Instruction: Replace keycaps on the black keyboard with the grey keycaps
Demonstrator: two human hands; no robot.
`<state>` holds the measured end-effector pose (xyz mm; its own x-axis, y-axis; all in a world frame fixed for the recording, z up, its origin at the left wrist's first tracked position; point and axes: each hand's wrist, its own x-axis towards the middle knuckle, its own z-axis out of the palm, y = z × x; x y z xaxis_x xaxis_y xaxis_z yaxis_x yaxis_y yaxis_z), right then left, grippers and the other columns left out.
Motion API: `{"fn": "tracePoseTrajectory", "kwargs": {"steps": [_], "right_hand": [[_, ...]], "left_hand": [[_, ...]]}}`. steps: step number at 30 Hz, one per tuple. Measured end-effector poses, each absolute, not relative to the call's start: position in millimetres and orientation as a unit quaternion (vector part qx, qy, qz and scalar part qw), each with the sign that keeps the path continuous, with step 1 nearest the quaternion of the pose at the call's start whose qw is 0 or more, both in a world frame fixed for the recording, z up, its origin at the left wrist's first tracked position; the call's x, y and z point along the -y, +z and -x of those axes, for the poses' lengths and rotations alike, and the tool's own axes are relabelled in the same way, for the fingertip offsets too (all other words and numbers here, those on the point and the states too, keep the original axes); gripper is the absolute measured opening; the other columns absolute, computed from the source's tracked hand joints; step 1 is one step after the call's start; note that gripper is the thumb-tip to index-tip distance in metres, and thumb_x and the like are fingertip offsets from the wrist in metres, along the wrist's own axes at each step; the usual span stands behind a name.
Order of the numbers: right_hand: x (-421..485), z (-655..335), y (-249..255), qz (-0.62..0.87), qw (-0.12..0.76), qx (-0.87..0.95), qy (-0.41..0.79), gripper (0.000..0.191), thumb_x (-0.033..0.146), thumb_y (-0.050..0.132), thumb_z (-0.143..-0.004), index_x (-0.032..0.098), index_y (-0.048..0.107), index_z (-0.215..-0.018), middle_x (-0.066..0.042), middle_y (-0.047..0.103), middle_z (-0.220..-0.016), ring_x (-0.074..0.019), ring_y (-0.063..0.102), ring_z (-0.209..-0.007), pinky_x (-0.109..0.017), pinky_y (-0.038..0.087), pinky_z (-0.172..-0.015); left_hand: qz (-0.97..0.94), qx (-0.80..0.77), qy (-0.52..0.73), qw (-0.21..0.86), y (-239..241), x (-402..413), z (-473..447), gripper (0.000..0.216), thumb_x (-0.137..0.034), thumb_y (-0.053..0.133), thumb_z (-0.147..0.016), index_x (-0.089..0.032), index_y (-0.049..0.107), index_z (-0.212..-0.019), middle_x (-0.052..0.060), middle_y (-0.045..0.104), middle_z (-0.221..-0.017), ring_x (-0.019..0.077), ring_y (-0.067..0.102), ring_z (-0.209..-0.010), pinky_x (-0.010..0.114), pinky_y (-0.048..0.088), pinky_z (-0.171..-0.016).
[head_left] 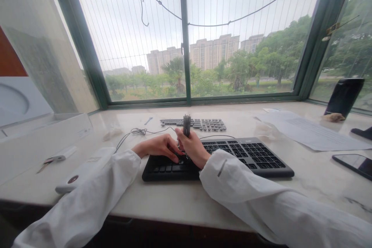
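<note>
A black keyboard (261,157) lies on the pale tabletop, its right part showing bare key sockets with the keycaps off. My right hand (195,149) is closed around a dark, upright stick-like tool (186,124), held over the keyboard's left-middle part. The tool's lower end is hidden by my hands, so its exact kind cannot be made out. My left hand (161,148) rests on the keyboard's left side, fingers bent downward and thumb apart from them, touching the keys. Behind the keyboard, loose dark keycaps (209,124) lie in rows.
A cable (138,131) runs behind my left hand. To the left are a white device (87,170), a key with a white fob (59,158) and a white box (46,131). On the right lie a paper sheet (308,130), a phone (354,164) and a dark upright object (344,97).
</note>
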<state>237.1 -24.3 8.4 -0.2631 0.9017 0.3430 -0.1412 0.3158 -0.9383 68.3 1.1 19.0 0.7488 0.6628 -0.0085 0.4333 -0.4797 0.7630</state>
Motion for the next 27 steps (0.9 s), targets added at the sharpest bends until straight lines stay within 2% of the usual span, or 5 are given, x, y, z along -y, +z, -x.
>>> {"fn": "tracePoseTrajectory", "kwargs": {"steps": [3, 6, 13, 18, 27], "right_hand": [[24, -235, 5, 0.298, 0.534, 0.638, 0.469, 0.047, 0.061, 0.052, -0.082, 0.020, 0.044, -0.060, 0.005, 0.042, -0.049, -0.0091, 0.038, -0.046, -0.024, 0.032, -0.046], [23, -235, 3, 0.279, 0.540, 0.631, 0.482, 0.047, 0.062, 0.051, -0.082, 0.020, 0.043, -0.062, 0.006, 0.039, -0.049, -0.0091, 0.036, -0.046, -0.024, 0.032, -0.047], [32, -238, 4, 0.221, 0.513, 0.731, 0.393, 0.042, 0.052, 0.048, -0.089, 0.018, 0.045, -0.064, 0.003, 0.044, -0.059, -0.0104, 0.040, -0.058, -0.024, 0.035, -0.057], [40, -241, 8, 0.183, 0.475, 0.793, 0.334, 0.037, 0.049, 0.049, -0.090, 0.018, 0.048, -0.069, 0.002, 0.048, -0.067, -0.0114, 0.042, -0.064, -0.024, 0.035, -0.061], [43, -242, 10, 0.185, 0.463, 0.803, 0.326, 0.031, 0.046, 0.050, -0.090, 0.018, 0.051, -0.075, 0.002, 0.050, -0.071, -0.0126, 0.044, -0.066, -0.024, 0.036, -0.064]], "left_hand": [[-0.845, -0.316, 0.147, 0.405, 22, 1, -70, 0.032, -0.034, 0.081, -0.064, -0.018, 0.078, -0.092, 0.005, 0.075, -0.089, 0.0189, 0.065, -0.083, 0.026, 0.048, -0.078], [-0.844, -0.327, 0.150, 0.397, 23, 3, -72, 0.027, -0.035, 0.078, -0.069, -0.017, 0.078, -0.089, 0.005, 0.075, -0.088, 0.0193, 0.066, -0.084, 0.027, 0.049, -0.080], [-0.839, -0.380, 0.192, 0.340, 19, 6, -76, 0.027, -0.033, 0.078, -0.067, -0.010, 0.072, -0.080, 0.006, 0.071, -0.079, 0.0178, 0.064, -0.077, 0.025, 0.051, -0.069], [-0.882, -0.335, 0.209, 0.255, 20, 7, -76, 0.013, -0.023, 0.065, -0.074, -0.011, 0.068, -0.078, 0.004, 0.067, -0.078, 0.0141, 0.058, -0.072, 0.023, 0.049, -0.069], [-0.882, -0.318, 0.233, 0.259, 22, 10, -78, 0.010, -0.019, 0.058, -0.073, -0.012, 0.065, -0.075, 0.005, 0.066, -0.077, 0.0151, 0.056, -0.071, 0.024, 0.048, -0.065]]}}
